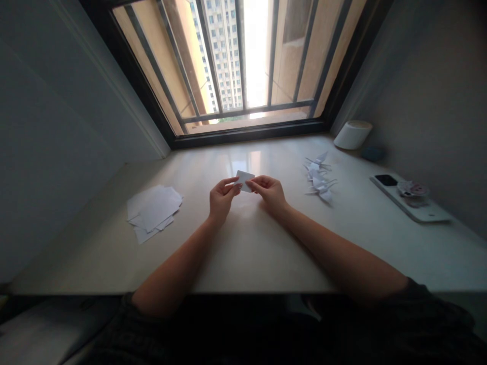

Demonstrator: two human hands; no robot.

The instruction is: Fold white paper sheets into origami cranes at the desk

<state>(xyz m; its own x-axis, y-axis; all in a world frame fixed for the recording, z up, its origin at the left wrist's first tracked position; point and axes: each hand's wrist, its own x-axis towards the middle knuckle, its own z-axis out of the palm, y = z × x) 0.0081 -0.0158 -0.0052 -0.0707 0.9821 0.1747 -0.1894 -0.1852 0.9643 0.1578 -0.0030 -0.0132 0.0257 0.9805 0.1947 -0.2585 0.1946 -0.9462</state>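
Note:
A small folded piece of white paper [244,179] is held just above the pale sill top [266,243], in the middle of the view. My left hand [221,198] pinches its left side with thumb and fingers closed. My right hand [270,192] pinches its right side in the same way. Both forearms reach in from the near edge.
A loose stack of white paper sheets [154,211] lies to the left. Several folded paper cranes [318,177] lie to the right. Farther right are a phone [409,199] with a small item on it and a white roll [353,135] by the barred window [243,66].

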